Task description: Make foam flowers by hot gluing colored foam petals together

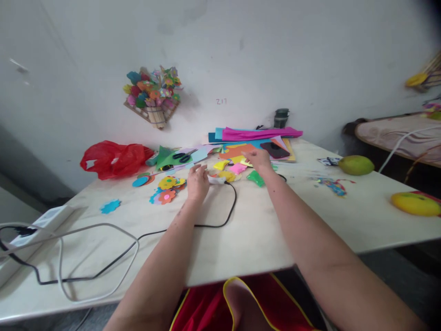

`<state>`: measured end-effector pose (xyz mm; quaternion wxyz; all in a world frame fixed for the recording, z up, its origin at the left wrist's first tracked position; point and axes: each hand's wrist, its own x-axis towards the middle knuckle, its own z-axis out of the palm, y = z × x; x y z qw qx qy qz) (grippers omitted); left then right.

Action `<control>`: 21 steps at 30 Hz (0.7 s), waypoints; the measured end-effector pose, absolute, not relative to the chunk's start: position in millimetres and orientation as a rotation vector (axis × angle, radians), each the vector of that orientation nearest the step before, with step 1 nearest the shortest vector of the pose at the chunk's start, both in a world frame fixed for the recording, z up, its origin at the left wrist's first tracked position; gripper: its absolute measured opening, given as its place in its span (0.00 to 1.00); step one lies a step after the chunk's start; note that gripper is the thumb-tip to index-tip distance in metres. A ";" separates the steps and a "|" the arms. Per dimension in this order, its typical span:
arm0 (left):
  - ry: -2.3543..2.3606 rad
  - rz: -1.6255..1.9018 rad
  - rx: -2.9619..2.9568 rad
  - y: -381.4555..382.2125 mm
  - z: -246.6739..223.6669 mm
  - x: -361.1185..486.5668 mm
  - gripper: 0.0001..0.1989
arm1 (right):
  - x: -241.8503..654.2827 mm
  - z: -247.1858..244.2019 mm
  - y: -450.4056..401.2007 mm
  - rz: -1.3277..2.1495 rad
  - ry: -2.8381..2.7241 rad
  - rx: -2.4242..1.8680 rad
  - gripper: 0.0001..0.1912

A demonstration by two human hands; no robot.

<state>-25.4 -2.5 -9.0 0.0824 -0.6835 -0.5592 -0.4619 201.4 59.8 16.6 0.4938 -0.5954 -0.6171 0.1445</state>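
My left hand (pixel 198 183) is low over the table, its fingers loosely bent and apart, beside a white glue gun (pixel 217 180) with a black cord. Whether it touches the glue gun I cannot tell. Farther right, the fingertips of my right hand (pixel 259 161) are pinched together above small coloured pieces; a pale yellow bit shows at them, but what they hold is unclear. Below them lie a pink piece (pixel 237 168), a yellow piece (pixel 221 164) and a green packet (pixel 256 178). Left of my left hand are layered paper flowers (pixel 167 196).
Scissors (pixel 182 157), a red plastic bag (pixel 112 161), coloured sheets (pixel 237 151) and a dark phone (pixel 274 150) lie toward the wall. A power strip (pixel 51 218) and looping cables (pixel 99 225) occupy the left. Right are a green mango (pixel 356 165) and a yellow one (pixel 415 203).
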 end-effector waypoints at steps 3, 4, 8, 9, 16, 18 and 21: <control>-1.549 -1.310 -2.029 -2.4 -10.0 -24.3 0.12 | 208.5 27.5 52.4 0.282 -1.729 -1.682 0.13; -1.536 -1.291 -2.020 -2.8 -10.3 -24.1 0.12 | 210.3 31.6 49.4 0.249 -1.806 -1.757 0.10; -1.495 -1.238 -2.007 -4.7 -11.4 -23.2 0.10 | 213.5 46.2 39.0 0.110 -1.986 -2.022 0.11; -1.487 -1.229 -2.010 -5.0 -11.5 -23.1 0.10 | 212.8 48.5 37.1 0.101 -2.023 -2.085 0.14; -1.467 -1.224 -1.996 -4.3 -12.3 -23.5 0.09 | 202.3 44.1 33.1 0.164 -2.302 -2.306 0.26; -1.458 -1.231 -1.991 -4.0 -12.4 -23.5 0.09 | 202.2 39.1 34.1 0.133 -2.307 -2.275 0.24; -1.464 -1.254 -2.005 -4.9 -11.0 -22.3 0.08 | 202.8 33.3 36.4 0.115 -2.223 -2.112 0.25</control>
